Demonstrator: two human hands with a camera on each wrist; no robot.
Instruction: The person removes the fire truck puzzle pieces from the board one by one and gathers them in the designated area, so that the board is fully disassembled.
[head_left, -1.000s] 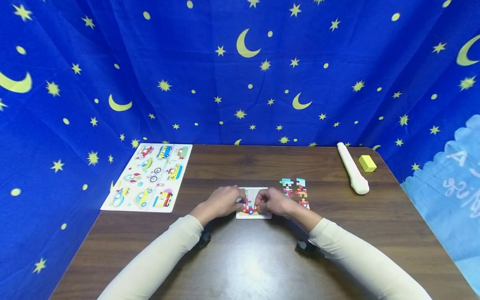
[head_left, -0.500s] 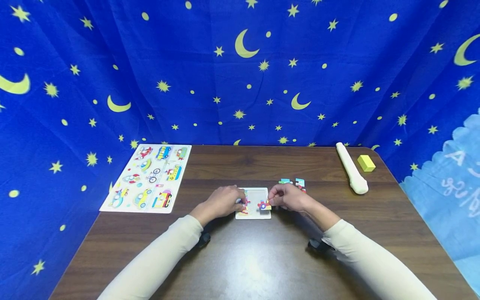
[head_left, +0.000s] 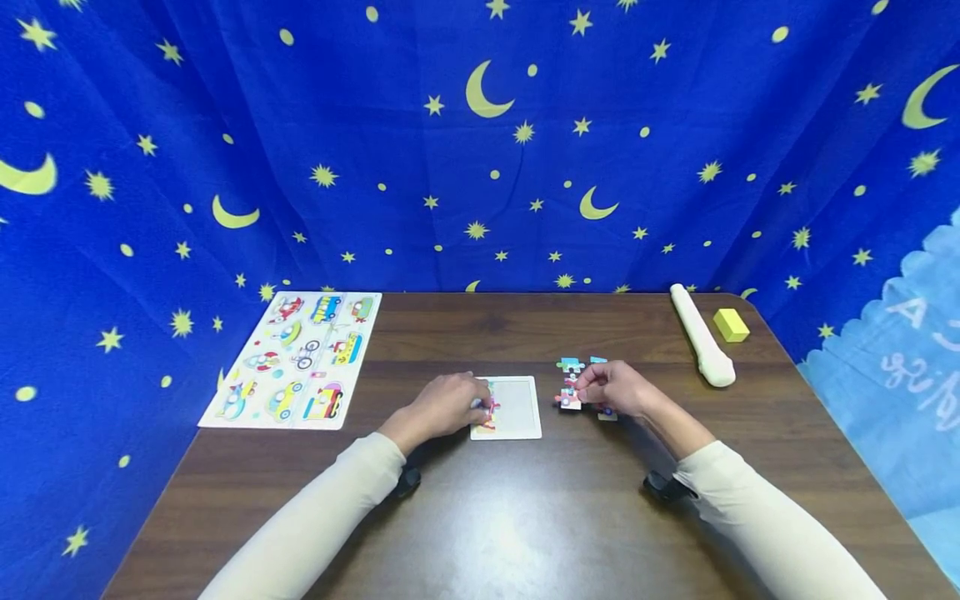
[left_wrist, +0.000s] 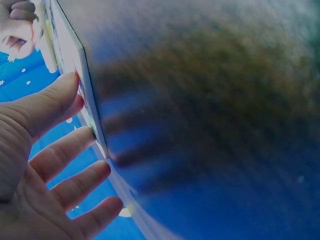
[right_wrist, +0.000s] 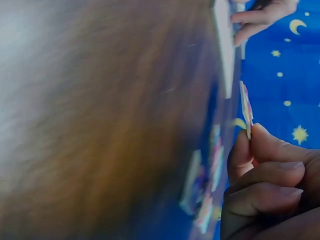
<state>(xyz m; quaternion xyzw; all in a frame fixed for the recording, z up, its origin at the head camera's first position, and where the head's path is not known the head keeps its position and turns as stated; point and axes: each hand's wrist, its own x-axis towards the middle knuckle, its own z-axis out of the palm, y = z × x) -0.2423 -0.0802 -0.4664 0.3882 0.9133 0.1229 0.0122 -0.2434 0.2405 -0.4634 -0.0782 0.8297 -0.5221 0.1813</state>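
Note:
My right hand [head_left: 617, 388] pinches a small jigsaw piece [head_left: 571, 400] between thumb and fingers. The right wrist view shows the held piece [right_wrist: 245, 107] edge-on, lifted above the table. Other loose jigsaw pieces [head_left: 572, 365] lie beside and under that hand, partly hidden by it. A white puzzle tray [head_left: 517, 434] lies flat in front of me, its middle and right showing bare grey board. Along the tray's left side are colourful pieces [head_left: 491, 423], partly covered by my left hand [head_left: 450, 402]. In the left wrist view, its thumb and fairly straight fingertips rest at the tray [left_wrist: 80, 55].
At the left lies a large white vehicle picture board [head_left: 288, 367]. A pale, club-shaped object [head_left: 701, 337] and a yellow block [head_left: 731, 325] lie at the back right of the brown wooden table [head_left: 480, 517]. A blue star-patterned curtain [head_left: 420, 167] hangs behind it.
My right hand has lifted a jigsaw piece out of the tray and carried it right, over to the loose pieces. More bare board shows in the tray. My left hand stays in place.

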